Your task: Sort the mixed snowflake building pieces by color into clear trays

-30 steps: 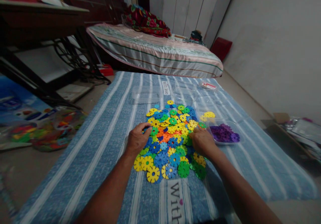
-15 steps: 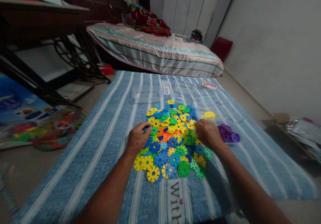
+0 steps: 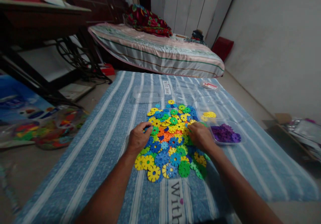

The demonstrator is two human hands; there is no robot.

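A loose pile of notched plastic discs (image 3: 164, 146) in yellow, blue, green and orange lies spread over the striped cloth. At the pile's left edge my left hand (image 3: 139, 137) is closed, with a dark blue notched disc (image 3: 147, 129) between thumb and fingers. My right hand (image 3: 201, 136) reaches over the pile's right side, fingers bent and pressed together at the discs; what they pinch, if anything, is hidden. Beside it stands a clear plastic tub (image 3: 227, 144) holding purple discs (image 3: 225, 133). Several yellow discs (image 3: 209, 115) lie in another clear tub just behind.
More clear tubs (image 3: 146, 95) stand behind the pile. A small red-and-white package (image 3: 210, 85) lies at the far right of the blue striped cloth (image 3: 100, 143). Beyond is a bed (image 3: 160, 56); at left, a sewing-machine table (image 3: 42, 13) and bags of colourful pieces (image 3: 60, 130) on the floor.
My right hand has moved left, away from the purple tub and further over the pile, uncovering more of that tub. My left hand stays almost where it was.
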